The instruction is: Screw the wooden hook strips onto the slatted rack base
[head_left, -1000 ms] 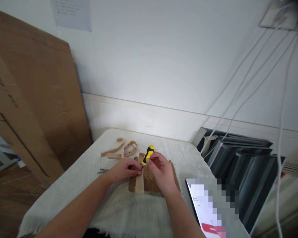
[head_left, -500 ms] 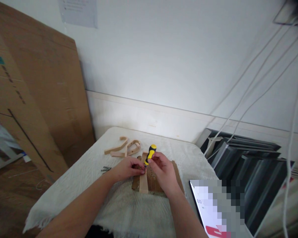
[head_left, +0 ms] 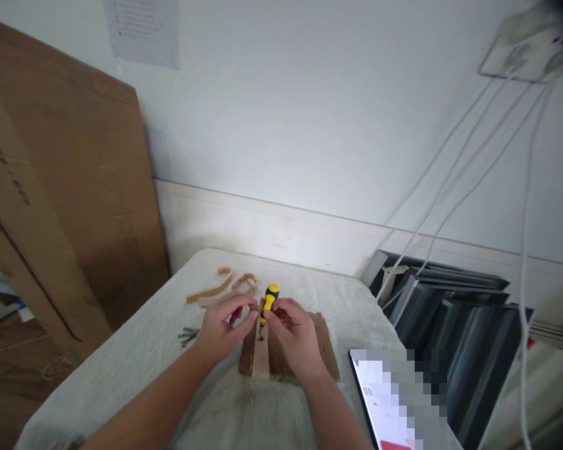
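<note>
My right hand (head_left: pixel 294 328) grips a short yellow and black screwdriver (head_left: pixel 271 296) by its handle, which stands nearly upright. Its tip points down at a small dark screw (head_left: pixel 261 336) on a pale wooden strip (head_left: pixel 261 365). That strip lies across a worn brown board (head_left: pixel 327 344) with small holes in it. Left of the screwdriver, my left hand (head_left: pixel 225 325) has thumb and fingertips pinched close to the handle's lower end; whether anything is between them is hidden. Several loose screws (head_left: pixel 188 336) lie beside my left wrist.
Pale wooden hook-shaped pieces (head_left: pixel 211 289) lie toward the back of the cloth-covered table (head_left: pixel 309 290). A lit phone or tablet screen (head_left: pixel 380 400) is at the right. Dark panels (head_left: pixel 483 319) lean beyond it, below hanging white cables (head_left: pixel 464 181). A large cardboard box (head_left: pixel 98 206) stands left.
My left fingers have lifted off the strip, so the screw under the screwdriver tip now shows. The screwdriver stands more upright. The whole view has shifted slightly.
</note>
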Demonstrator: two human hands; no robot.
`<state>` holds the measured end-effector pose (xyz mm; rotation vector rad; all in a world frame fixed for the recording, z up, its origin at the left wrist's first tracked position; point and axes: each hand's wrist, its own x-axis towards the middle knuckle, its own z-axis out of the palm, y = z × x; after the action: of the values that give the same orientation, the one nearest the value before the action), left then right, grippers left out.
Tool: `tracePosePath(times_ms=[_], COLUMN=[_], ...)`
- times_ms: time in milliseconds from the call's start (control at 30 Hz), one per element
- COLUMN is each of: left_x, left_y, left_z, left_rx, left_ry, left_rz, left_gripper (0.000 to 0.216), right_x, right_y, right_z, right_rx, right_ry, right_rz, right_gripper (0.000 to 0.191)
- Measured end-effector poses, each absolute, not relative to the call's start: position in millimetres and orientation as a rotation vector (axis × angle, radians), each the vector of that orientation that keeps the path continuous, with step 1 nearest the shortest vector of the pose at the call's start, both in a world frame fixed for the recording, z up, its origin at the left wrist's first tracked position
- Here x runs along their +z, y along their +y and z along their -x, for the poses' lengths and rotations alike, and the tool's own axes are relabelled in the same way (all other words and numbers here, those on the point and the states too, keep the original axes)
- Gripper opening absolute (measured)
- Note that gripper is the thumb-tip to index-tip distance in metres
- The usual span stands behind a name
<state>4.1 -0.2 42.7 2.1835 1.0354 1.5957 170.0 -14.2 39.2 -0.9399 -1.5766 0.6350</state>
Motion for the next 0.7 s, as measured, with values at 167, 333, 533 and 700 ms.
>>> tracePosePath(times_ms=[167, 333, 533, 700], left_x=[45, 39, 38, 35], left_y=[3, 7, 6, 7], left_z=[-6, -3, -2, -3], left_rx=[1.502, 1.491, 1.479, 1.394], left_ry=[0.949, 0.989, 1.000, 1.033], left_rz=[-2.126, -1.985, -1.913, -1.975], left_gripper=[0.021, 0.024, 0.024, 0.020], right_x=[37, 38, 42, 40], right_y=[-12, -12, -14, -18], right_z=[-169, -167, -163, -166], right_rx=[0.642, 0.577, 0.496, 0.441], right_ry=[-1.608, -1.717, -1.790, -1.804], right_rz=[0.913, 0.899, 0.900, 0.953], right_gripper=[0.012, 0.019, 0.022, 0.020])
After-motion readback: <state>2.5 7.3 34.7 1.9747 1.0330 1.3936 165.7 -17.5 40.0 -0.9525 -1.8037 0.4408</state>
